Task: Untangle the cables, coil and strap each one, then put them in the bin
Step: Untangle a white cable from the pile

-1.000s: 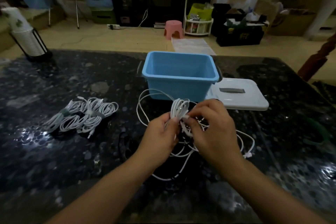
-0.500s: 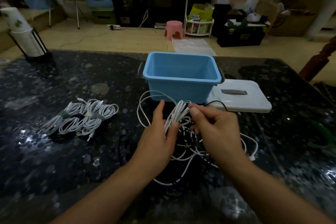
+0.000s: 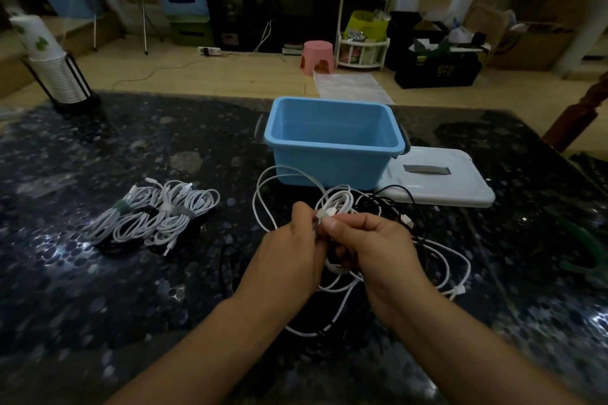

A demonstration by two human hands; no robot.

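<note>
Dim room, cluttered floor behind; dark speckled stone table [image 3: 98, 289] fills the near view. Blue bin [image 3: 332, 159] sits upright at the far middle, nothing visible inside, its white lid [image 3: 437, 184] flat just to the right and touching it. Strapped white coils [image 3: 154, 217] lie in a row well left of the bin, not yet binned. Loose tangle [image 3: 437, 260] of white and black cable sprawls under and right of the hands. Left hand [image 3: 289, 260] pinches a small white coil [image 3: 337, 204] at its base, fingers curled. Right hand [image 3: 371, 246] pinches the same cable's plug end, thumb on top. Step looks like coiling. Advice: keep loops even, hold tension light, feed slack out of the tangle slowly so the black cable doesn't snag, then strap at the pinch point.
</note>
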